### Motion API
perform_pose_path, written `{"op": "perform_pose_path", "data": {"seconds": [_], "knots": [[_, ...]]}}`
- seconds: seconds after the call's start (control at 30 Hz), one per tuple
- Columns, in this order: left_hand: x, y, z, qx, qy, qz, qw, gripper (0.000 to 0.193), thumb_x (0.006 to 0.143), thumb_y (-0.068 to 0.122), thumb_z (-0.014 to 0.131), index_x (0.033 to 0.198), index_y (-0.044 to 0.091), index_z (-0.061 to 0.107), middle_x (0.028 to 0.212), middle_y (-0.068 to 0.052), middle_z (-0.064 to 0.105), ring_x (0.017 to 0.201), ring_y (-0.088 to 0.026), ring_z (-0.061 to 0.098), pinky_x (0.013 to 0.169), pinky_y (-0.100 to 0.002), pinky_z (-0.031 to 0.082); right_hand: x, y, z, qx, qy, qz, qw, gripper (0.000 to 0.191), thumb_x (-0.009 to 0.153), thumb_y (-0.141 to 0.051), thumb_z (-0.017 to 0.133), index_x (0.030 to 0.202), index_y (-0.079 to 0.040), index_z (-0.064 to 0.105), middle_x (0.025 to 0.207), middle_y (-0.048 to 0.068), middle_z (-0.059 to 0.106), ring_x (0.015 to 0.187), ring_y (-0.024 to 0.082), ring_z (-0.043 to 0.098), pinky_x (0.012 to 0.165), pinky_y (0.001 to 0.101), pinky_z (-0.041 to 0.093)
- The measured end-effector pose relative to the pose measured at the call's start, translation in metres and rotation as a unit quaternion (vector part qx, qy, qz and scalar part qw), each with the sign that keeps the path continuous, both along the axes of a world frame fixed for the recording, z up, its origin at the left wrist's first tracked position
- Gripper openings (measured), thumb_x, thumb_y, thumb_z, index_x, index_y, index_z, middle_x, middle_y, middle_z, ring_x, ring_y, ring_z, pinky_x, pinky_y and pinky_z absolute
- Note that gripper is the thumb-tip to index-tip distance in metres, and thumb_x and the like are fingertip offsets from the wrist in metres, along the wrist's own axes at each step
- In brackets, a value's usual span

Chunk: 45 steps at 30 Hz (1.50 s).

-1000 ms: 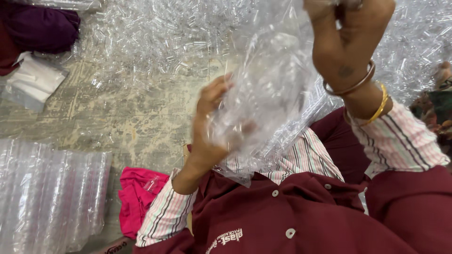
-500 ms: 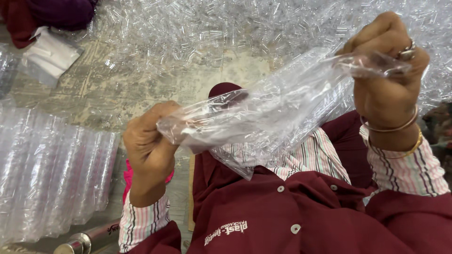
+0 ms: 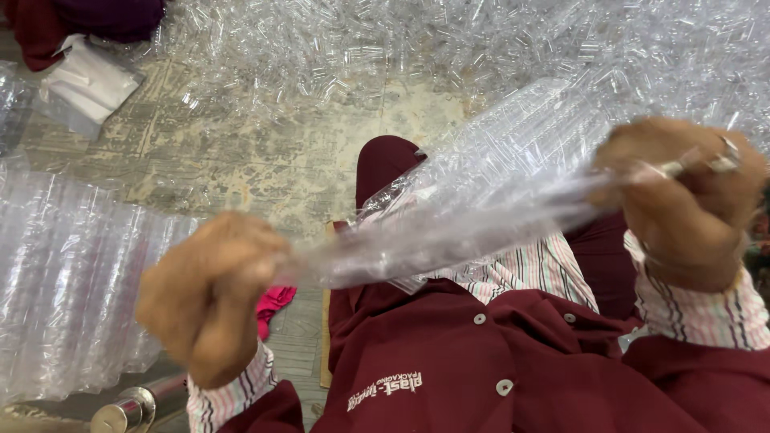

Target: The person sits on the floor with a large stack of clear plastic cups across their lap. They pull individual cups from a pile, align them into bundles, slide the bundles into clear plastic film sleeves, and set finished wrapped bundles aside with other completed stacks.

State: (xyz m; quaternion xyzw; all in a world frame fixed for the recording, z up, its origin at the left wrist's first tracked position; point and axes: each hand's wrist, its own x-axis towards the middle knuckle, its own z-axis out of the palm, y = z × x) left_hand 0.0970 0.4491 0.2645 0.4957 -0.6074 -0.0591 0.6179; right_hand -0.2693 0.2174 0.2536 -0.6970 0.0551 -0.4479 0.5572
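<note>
The left hand [image 3: 210, 293] and right hand [image 3: 682, 196] each grip an end of a clear plastic bag [image 3: 473, 216], pulled taut; loose clear tubes [image 3: 449, 48] cover the floor [image 3: 265, 152].

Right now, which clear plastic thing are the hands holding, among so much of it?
Start at the maroon shirt. Just above it, a clear bag stretches between the left hand and the right hand. Unlike the loose plastic on the floor, it is held taut in the air.
</note>
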Motion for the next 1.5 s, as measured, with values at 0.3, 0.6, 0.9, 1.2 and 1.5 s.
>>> {"op": "perform_pose_path", "data": {"seconds": [0.3, 0.6, 0.9, 1.2, 1.5], "knots": [[-0.007, -0.003, -0.032, 0.299, -0.031, 0.03, 0.953, 0.03, 0.088, 0.018, 0.071, 0.063, 0.004, 0.062, 0.051, -0.002, 0.049, 0.045, -0.01, 0.041, 0.045, -0.031, 0.03, -0.027, 0.005, -0.066, 0.084, 0.402, -0.002, 0.912, 0.038, 0.101, -0.027, 0.058, 0.085, 0.005, 0.071, 0.075, 0.013, 0.073, 0.067, 0.017, 0.066, 0.063, 0.0305, 0.057], [0.013, -0.006, -0.165, 0.5, 0.213, -0.095, 0.834, 0.035, 0.086, 0.018, 0.073, 0.06, 0.0, 0.057, 0.058, -0.002, 0.052, 0.054, -0.008, 0.044, 0.048, -0.029, 0.034, -0.013, 0.027, -0.184, 0.537, 0.313, 0.035, 0.783, 0.026, 0.098, -0.018, 0.063, 0.092, 0.005, 0.074, 0.087, 0.007, 0.072, 0.076, 0.014, 0.065, 0.069, 0.0308, 0.056], [-0.002, -0.007, -0.118, 0.117, 0.041, -0.245, 0.962, 0.095, 0.06, 0.036, 0.091, 0.134, -0.001, 0.045, 0.128, -0.019, 0.057, 0.12, -0.033, 0.057, 0.107, -0.041, 0.047, 0.002, -0.007, -0.181, 0.543, 0.245, 0.055, 0.801, 0.031, 0.1, -0.022, 0.057, 0.102, 0.007, 0.068, 0.096, 0.014, 0.073, 0.084, 0.023, 0.074, 0.075, 0.0397, 0.065], [-0.025, -0.037, -0.151, 0.021, -0.173, 0.0, 0.985, 0.066, 0.09, 0.041, 0.081, 0.131, 0.003, 0.047, 0.108, -0.018, 0.067, 0.091, -0.037, 0.072, 0.08, -0.044, 0.059, 0.002, -0.037, -0.182, 0.518, 0.177, 0.086, 0.833, 0.025, 0.102, -0.023, 0.055, 0.109, -0.002, 0.067, 0.095, 0.014, 0.07, 0.083, 0.025, 0.071, 0.087, 0.051, 0.062], [0.094, -0.024, -0.039, -0.061, -0.298, 0.332, 0.893, 0.071, 0.106, 0.033, 0.085, 0.145, -0.002, 0.038, 0.124, -0.017, 0.063, 0.1, -0.026, 0.069, 0.077, -0.042, 0.059, -0.017, -0.049, -0.203, 0.539, 0.167, 0.136, 0.814, 0.027, 0.106, -0.026, 0.054, 0.085, -0.009, 0.055, 0.078, 0.003, 0.053, 0.076, 0.019, 0.054, 0.08, 0.0415, 0.051]]}}
